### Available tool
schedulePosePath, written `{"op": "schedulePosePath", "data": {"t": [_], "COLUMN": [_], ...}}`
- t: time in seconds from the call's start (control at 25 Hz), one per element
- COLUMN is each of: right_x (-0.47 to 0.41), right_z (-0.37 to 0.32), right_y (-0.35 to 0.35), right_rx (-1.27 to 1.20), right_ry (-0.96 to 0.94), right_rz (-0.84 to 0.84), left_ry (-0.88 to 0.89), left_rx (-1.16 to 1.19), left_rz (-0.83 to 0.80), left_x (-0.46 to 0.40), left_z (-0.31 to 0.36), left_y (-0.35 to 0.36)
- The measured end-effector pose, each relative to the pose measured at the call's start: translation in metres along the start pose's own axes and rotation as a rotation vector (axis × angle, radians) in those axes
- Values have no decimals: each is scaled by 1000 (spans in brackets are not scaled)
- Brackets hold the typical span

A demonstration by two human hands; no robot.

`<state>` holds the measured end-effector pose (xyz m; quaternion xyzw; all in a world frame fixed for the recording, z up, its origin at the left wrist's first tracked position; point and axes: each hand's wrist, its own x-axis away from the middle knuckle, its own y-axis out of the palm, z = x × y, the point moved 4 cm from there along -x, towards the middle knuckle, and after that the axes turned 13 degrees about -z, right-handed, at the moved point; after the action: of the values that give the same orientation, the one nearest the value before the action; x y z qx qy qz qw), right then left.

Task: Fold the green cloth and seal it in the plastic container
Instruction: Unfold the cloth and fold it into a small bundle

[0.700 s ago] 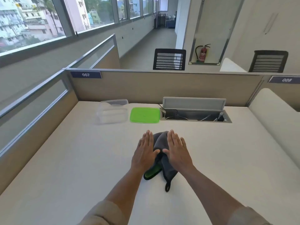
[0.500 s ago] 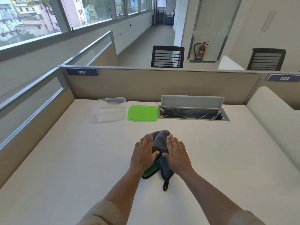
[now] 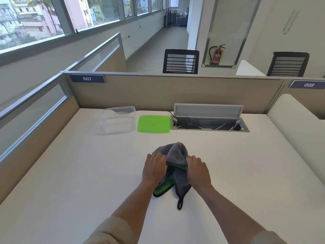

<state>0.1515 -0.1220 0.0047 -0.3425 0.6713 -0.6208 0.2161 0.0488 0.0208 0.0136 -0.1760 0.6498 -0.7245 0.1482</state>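
both hands rest on the crumpled cloth (image 3: 176,154) mid-desk, left hand (image 3: 154,169) and right hand (image 3: 197,170) with fingers curled into its grey folds. the clear container (image 3: 118,122) and green lid (image 3: 154,123) sit side by side well beyond, lid off.

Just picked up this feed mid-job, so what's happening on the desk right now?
A person is working a bunched grey-and-green cloth on the white desk, with the left hand and right hand gripping its two sides. It is not folded yet; a hanging loop trails toward the person. At the back of the desk, the clear plastic container stands open and the green lid lies flat beside it.
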Motion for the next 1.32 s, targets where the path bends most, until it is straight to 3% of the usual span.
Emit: {"op": "schedulePosePath", "data": {"t": [0.24, 0.56, 0.72, 0.88, 1.12, 1.32], "right_x": [1, -6, -9, -15, -24, -32], "right_z": [6, 20, 28, 32, 46, 59], "right_y": [0, -45, -66, -84, -126, -163], "right_rx": [-28, -170, -405, -601, -460, -419], "right_ry": [30, 62, 76, -5, -122, -113], "right_rz": [2, 250, 387, 404, 437, 556], "left_ry": [-103, -188, -236, -195, -152, -237], "left_rx": [26, 112, 314, 369, 261, 288], "left_rz": [22, 156, 259, 271, 134, 309], "left_x": [-4, -11, -11, -7, -4, -8], "left_z": [-12, -46, -67, -85, -124, -138], "left_y": [-9, -32, -43, -54, -77, -120]}}
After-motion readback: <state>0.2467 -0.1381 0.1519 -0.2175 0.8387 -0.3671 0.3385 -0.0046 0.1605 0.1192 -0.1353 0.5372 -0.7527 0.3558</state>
